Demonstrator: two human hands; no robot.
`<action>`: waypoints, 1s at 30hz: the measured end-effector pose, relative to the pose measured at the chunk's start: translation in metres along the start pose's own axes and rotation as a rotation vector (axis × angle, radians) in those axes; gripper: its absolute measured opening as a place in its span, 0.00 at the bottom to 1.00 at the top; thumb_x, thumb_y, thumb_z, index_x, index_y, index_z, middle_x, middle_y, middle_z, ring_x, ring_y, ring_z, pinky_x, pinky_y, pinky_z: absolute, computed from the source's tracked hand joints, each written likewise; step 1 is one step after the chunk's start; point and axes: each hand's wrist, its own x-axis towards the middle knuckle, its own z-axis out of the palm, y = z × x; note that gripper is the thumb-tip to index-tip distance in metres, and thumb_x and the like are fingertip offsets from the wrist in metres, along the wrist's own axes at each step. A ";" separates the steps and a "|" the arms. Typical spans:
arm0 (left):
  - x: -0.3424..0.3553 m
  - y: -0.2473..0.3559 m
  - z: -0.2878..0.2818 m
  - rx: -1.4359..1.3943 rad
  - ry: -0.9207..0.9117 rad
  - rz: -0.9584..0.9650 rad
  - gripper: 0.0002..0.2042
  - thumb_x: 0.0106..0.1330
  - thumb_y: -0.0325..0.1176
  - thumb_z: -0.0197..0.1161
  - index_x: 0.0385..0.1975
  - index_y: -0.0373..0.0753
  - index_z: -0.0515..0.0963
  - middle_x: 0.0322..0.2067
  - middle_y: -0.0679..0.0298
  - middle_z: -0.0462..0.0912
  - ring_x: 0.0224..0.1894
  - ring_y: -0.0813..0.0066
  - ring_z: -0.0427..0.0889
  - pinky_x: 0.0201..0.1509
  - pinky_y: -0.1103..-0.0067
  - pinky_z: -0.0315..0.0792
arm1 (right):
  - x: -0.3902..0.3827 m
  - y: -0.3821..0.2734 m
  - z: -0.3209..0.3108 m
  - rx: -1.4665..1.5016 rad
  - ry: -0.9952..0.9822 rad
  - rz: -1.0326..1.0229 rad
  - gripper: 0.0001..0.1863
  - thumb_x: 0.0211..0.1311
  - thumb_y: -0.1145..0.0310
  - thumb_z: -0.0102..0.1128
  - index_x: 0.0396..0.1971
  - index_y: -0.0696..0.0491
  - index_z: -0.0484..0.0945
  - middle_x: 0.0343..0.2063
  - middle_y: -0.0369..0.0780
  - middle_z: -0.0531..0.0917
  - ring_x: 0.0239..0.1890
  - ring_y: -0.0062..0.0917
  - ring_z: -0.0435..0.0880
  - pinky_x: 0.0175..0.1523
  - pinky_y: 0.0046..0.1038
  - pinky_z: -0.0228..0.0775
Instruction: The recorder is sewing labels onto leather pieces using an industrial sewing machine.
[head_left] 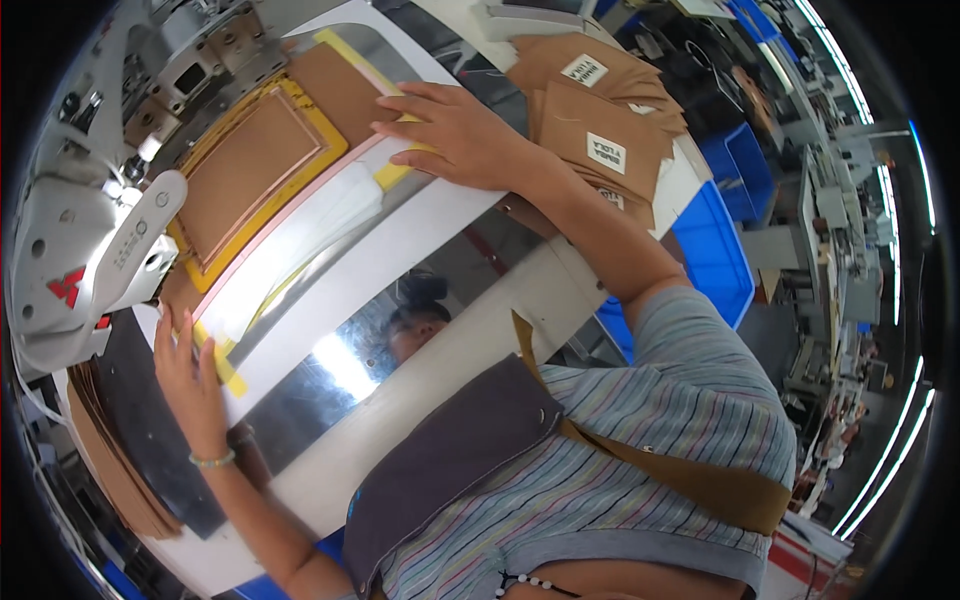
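Fingers (420,108) of the right hand (470,135) spread wide, resting on the right edge of the brown panel (345,95) and the yellow tape (393,178) there, nothing pinched. Left hand (195,385) also open, fingers slightly apart, tips at the panel's lower-left end, by another yellow tape strip (232,372). Can't tell how hard either one presses.

Brown panel lies under a yellow rectangular frame (322,128); its middle shows through the frame opening, its right end sticks out past it. Pink strip runs along the frame's near side, clear film (310,230) next to it, toward the person.

White sewing machine head (75,245) at far left, lamp lit, its arm reaching over the frame's left end. Shiny metal plate (300,400) set along the near side of the tabletop (575,285). Pile of brown pieces with white labels (565,120) beyond the right forearm, brown sheets (115,450) stacked at lower left, blue bin (722,255) just off the right end of the tabletop
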 end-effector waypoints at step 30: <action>-0.002 0.001 -0.015 -0.112 -0.010 -0.023 0.27 0.72 0.28 0.63 0.72 0.33 0.72 0.74 0.48 0.71 0.76 0.46 0.68 0.81 0.59 0.60 | 0.060 0.029 -0.058 0.182 0.131 0.105 0.08 0.69 0.68 0.66 0.41 0.56 0.84 0.37 0.45 0.86 0.42 0.44 0.85 0.49 0.43 0.76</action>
